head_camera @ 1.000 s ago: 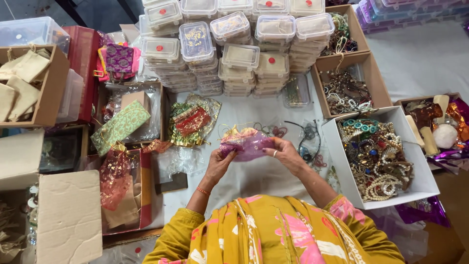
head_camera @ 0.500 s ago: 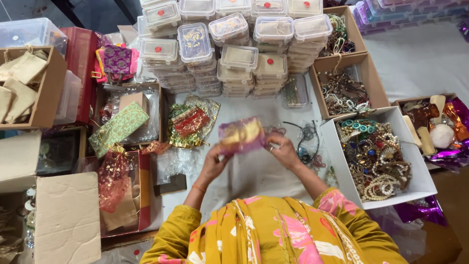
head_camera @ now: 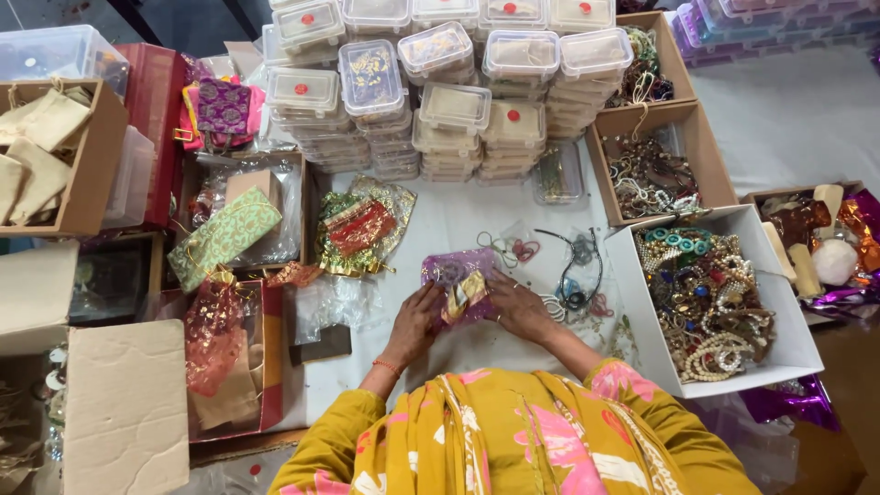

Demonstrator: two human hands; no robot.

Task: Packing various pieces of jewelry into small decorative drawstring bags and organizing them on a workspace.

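- Holding the purple pouch (head_camera: 456, 282) on the white table (head_camera: 458, 215), your left hand (head_camera: 414, 321) and right hand (head_camera: 519, 307) pinch its sides.
- Fingers seem closed around a gold ribbon (head_camera: 466, 295), probably keeping the mouth gathered.

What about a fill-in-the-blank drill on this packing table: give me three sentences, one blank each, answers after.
1. Both hands, left hand and right hand, hold a sheer pouch coloured ____.
2. The white box of mixed jewellery sits on the person's ____ side.
3. The stacked clear plastic boxes have small ____ dots on their lids.

Missing words: purple; right; red
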